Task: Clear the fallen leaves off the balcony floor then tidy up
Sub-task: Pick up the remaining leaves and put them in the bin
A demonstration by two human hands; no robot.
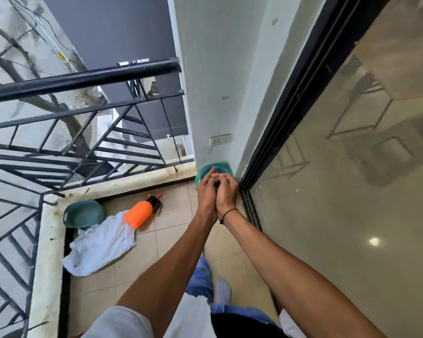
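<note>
At the far corner of the balcony, where the white wall (205, 69) meets the sliding glass door (340, 167), I see a blue-green plastic bin (221, 166) standing on the tiled floor (174, 215). Both my hands are stretched out together just above its rim and they hide most of it. My left hand (206, 191) and my right hand (227, 191) press against each other, with the fingers curled inward around something small and dark between the palms. I cannot tell what this thing is, so I cannot say if it is leaves. My right wrist carries a thin dark cord bracelet (227, 213).

No loose leaves can be made out on the floor tiles from this view. To the left of my arms an orange spray bottle (138, 214) with a black top lies on its side, and its bottom end rests on a crumpled white cloth (100, 247). Just beside the cloth, in the corner near the low concrete curb (47, 252), sits a green plastic basin (83, 213). Behind the curb runs the black metal railing (83, 79). On the wall above the bin is a white power socket (220, 140). At the bottom of the view are my blue trousers (200, 274) and one white sock (224, 291).
</note>
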